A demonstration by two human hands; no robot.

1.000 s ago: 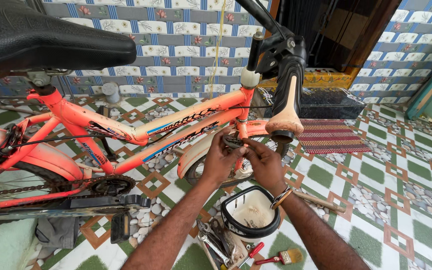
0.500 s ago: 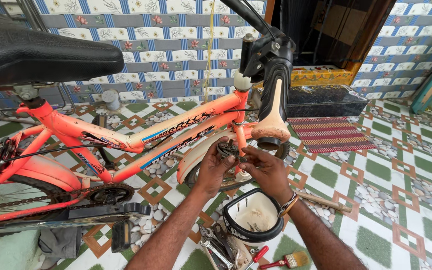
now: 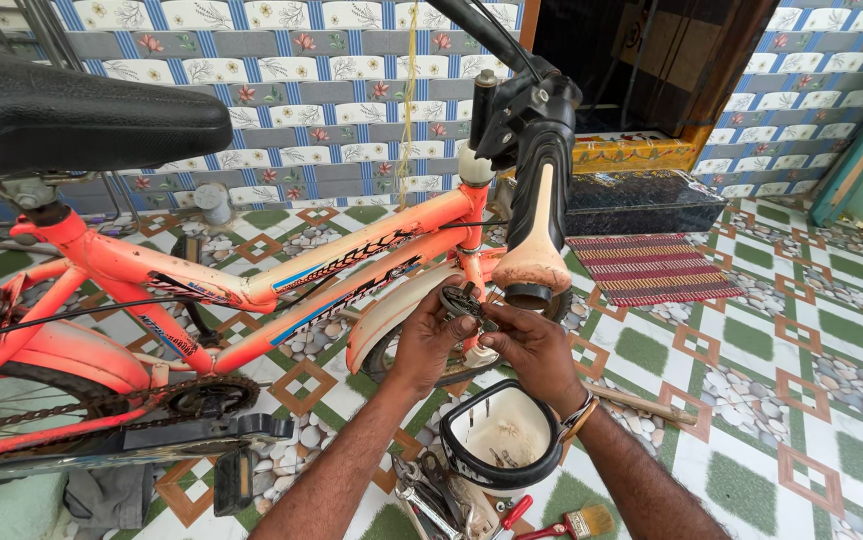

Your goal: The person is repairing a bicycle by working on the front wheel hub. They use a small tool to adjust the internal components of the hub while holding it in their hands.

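Patterned floor tiles [image 3: 801, 400] in green, white and brown spread under everything, and a tiled wall [image 3: 281, 90] with blue stripes and small flowers runs behind. Far to the left of the hands and above them, a black saddle [image 3: 71, 110] fills the upper corner. Below it the orange bicycle frame [image 3: 251, 280] slants down toward the hands, with the chain and crank [image 3: 201, 395] and a black pedal [image 3: 236, 475] low on the left, well apart from the hands.

The left hand [image 3: 429, 340] comes up from the bottom edge, its fingers curled around a small round dark part [image 3: 461, 300] held just beside the front fork, close to the pale mudguard [image 3: 391, 320]. The right hand [image 3: 531, 345] sits touching it, fingertips meeting the left hand's at that same part, so both hands are closed together on it. A metal bangle [image 3: 579, 415] rings the right wrist.

Straight above the hands hangs a black handlebar grip with a worn tan end [image 3: 534, 250]. Just under the hands stands a white tub with a black rim [image 3: 501, 440]; what lies inside it is hard to tell. Below the tub lie loose metal tools [image 3: 431, 495], a red-handled tool [image 3: 516, 512] and a small paintbrush [image 3: 581, 522].

Right of the hands a striped red mat [image 3: 651, 265] lies on the floor, before a dark low box [image 3: 641, 200] and an open dark doorway [image 3: 651, 60].
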